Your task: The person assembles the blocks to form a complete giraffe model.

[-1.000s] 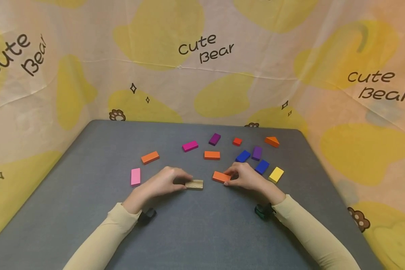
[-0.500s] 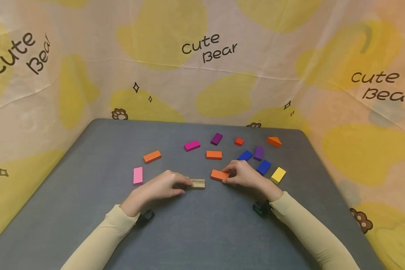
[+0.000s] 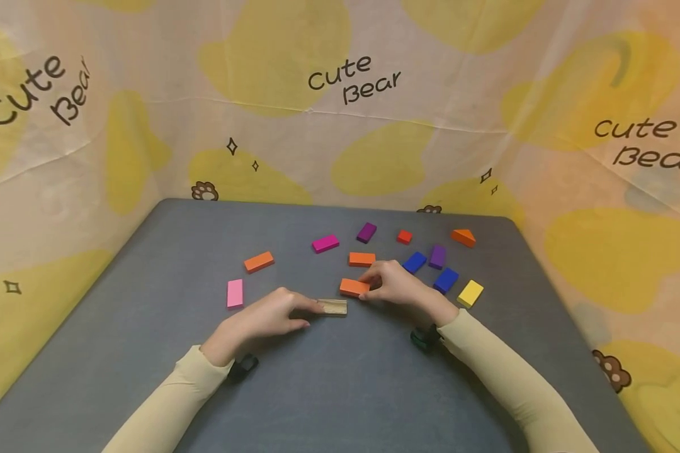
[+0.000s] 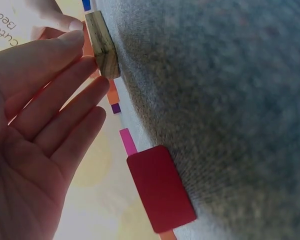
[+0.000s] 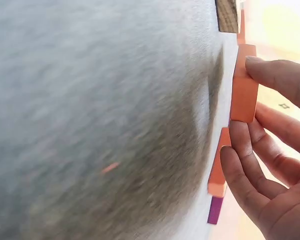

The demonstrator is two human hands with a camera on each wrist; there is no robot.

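**Orange block in a pinch, wooden block under a fingertip**

Two cream sleeves (image 3: 164, 396) are lying over the grey worktop (image 3: 340, 390), whose near edge is falling outside the view. The left hand (image 3: 262, 321) is resting with its fingers loosely extended, gripping nothing, one fingertip touching the left end of a wooden block (image 3: 335, 307) around the worktop's middle. Just beyond that block, slightly to its right, the right hand (image 3: 402, 289) is pinching an orange block (image 3: 351, 287) by its right end, thumb and fingers parting only as far as the block's width. Whether its underside is touching the worktop, I cannot tell.

For good handling, the right hand should be squeezing lightly and evenly, keeping the block level, while the left fingertip is steadying the wood without nudging it. A wide sweep could be knocking the orange slab (image 3: 362, 258) lying close behind.

The wooden block is showing bare, streaky grain; the pinched one is wearing smooth matte paint over crisp edges. The worktop is looking finely woven.

Farther out, a pink block (image 3: 235, 294) is lying toward the left edge, a yellow block (image 3: 471, 294) toward the right. Near the far right corner, which is rounding softly, an orange triangular wedge (image 3: 463, 237) is sitting. Beyond the far edge, creased printed cloth (image 3: 260, 94) is hanging.
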